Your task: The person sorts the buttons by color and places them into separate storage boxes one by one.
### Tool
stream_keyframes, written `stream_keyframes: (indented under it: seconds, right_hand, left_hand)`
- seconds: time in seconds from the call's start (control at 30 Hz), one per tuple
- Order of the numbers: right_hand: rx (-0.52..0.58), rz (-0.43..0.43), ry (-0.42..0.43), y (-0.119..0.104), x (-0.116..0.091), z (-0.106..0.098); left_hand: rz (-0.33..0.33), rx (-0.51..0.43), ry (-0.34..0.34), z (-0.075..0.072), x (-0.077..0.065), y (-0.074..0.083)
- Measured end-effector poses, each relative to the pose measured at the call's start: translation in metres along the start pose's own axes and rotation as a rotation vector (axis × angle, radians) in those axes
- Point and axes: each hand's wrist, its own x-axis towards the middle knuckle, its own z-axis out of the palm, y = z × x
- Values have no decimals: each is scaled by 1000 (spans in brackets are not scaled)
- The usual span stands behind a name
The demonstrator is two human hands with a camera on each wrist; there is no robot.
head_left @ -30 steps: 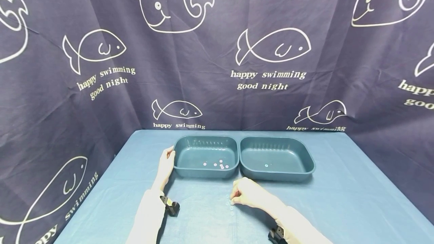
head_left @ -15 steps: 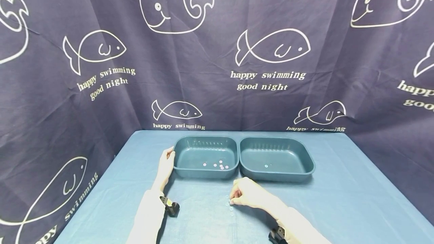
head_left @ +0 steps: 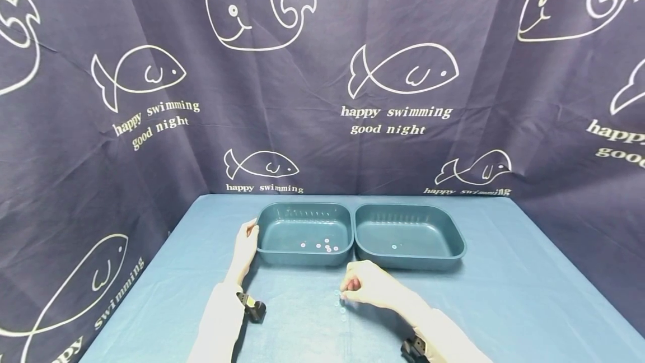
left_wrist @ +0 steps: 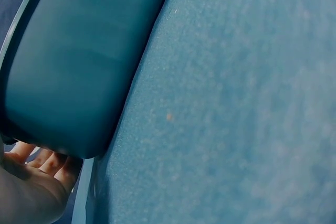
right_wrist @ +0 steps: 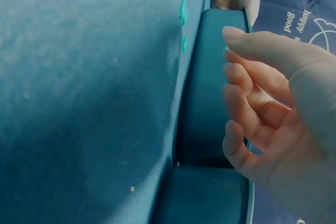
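I rest the left hand (head_left: 245, 242), fingers relaxed, against a teal rectangular plastic bin (head_left: 304, 257) near the desk's (head_left: 529, 296) far edge, 6 round pink discs (head_left: 327, 247) inside; beside loose round turquoise discs (right_wrist: 183, 12), my right hand (head_left: 370, 284) pinches 1 tiny greenish disc (right_wrist: 226, 49).

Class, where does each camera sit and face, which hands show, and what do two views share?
Head: head-worn, facing forward and down at the left box, right box, table and curtain; left hand and right hand show.
Left wrist: on that wrist, facing the left box and table; part of the left hand shows.
Right wrist: on that wrist, facing both boxes; both hands show.
Wrist views share the left box and left hand.
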Motion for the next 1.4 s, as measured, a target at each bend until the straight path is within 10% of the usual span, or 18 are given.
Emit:
stream_keyframes:
  seconds: [1.4]
  right_hand:
    - [6, 46, 231, 14, 1, -57]
  left_hand:
    - [-16, 35, -9, -1, 0, -1]
